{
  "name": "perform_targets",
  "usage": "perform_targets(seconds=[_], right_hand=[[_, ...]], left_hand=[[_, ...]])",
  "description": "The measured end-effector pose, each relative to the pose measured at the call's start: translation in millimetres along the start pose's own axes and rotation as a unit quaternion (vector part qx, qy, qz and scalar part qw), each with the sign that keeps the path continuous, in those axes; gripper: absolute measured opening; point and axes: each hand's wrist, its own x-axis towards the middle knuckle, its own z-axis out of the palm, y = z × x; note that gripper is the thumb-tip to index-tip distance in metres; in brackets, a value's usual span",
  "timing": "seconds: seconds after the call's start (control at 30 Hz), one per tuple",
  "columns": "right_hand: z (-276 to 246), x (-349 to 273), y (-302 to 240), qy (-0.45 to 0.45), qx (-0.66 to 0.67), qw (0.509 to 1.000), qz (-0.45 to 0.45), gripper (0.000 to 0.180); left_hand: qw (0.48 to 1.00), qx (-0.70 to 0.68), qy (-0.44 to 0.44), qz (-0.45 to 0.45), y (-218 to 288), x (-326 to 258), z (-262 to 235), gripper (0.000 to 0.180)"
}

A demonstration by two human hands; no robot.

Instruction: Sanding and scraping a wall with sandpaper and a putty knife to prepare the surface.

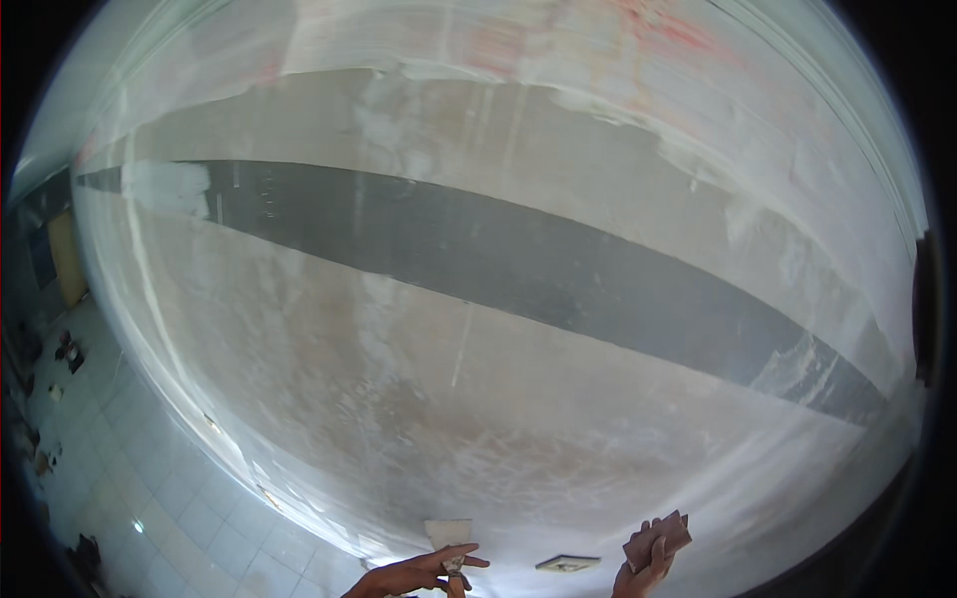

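Head view: our left hand (431,573) is at the bottom edge, curled around the handle of a pale, wide-bladed scraper (448,534), blade up, a finger or two poking out to the right. We can't tell if the blade actually touches the wall (558,399). Our right hand (646,568), well apart from it, is pinching a reddish-brown pad (658,539) between thumb and fingers. Between the hands there's a small rectangular fitting (567,563) on the wall; could be a box, but we can't make out what's in it. Past that, the wall's all whitish smears, then a dark grey band (498,254) sweeping across, with red smudges (668,25) up top. Off left, the tiled floor (199,518) has some dark stuff (70,351) lying on it, too small to identify.
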Motion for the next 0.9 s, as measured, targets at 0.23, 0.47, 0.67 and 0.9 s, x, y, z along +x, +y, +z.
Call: perform_targets(seconds=[0.23,0.47,0.67,0.9], right_hand=[[35.1,0.0,16.6,0.009,0.037,0.998,0.059,0.046],[58.2,5.0,35.5,-0.069,-0.015,0.996,0.061,0.048],[35.4,4.5,35.6,-0.108,-0.026,0.991,0.078,0.051],[67.0,11.5,12.0,-0.045,-0.149,0.985,-0.069,0.05]], left_hand=[[0.948,0.056,0.311,-0.041,13.8,-48.5,19.8,0.051],[0.952,0.042,0.272,0.132,-62.3,-88.5,-17.5,0.048],[0.914,0.254,0.266,-0.169,-43.4,-97.4,-23.3,0.04],[0.798,0.548,0.248,-0.027,-126.2,-99.6,-95.0,0.033]])
